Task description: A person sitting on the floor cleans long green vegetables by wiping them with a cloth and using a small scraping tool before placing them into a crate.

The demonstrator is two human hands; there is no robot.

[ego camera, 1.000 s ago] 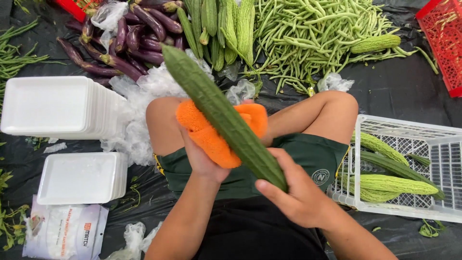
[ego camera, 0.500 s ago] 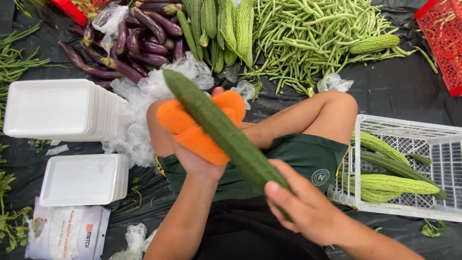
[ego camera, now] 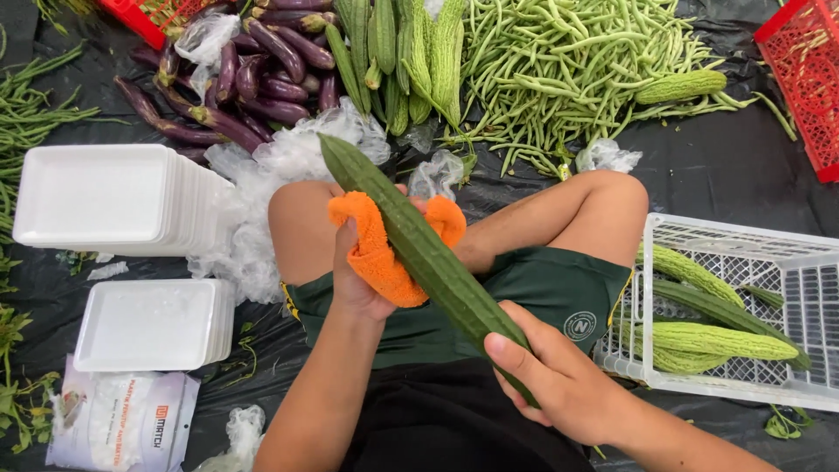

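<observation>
The right hand kept a closed grip on the lower end of a long dark green ridged gourd. The left hand pressed a fluffy orange cloth around its middle, above the lap. Beside the right knee stood a white plastic crate; stacked white foam trays lay left.

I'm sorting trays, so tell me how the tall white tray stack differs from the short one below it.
The tall tray stack holds many more trays than the short tray stack. The tall stack leans, its edges fanned to the right; the short stack sits squarer. The tall stack lies nearer the eggplants. Both are white, rectangular and on the black sheet.
</observation>
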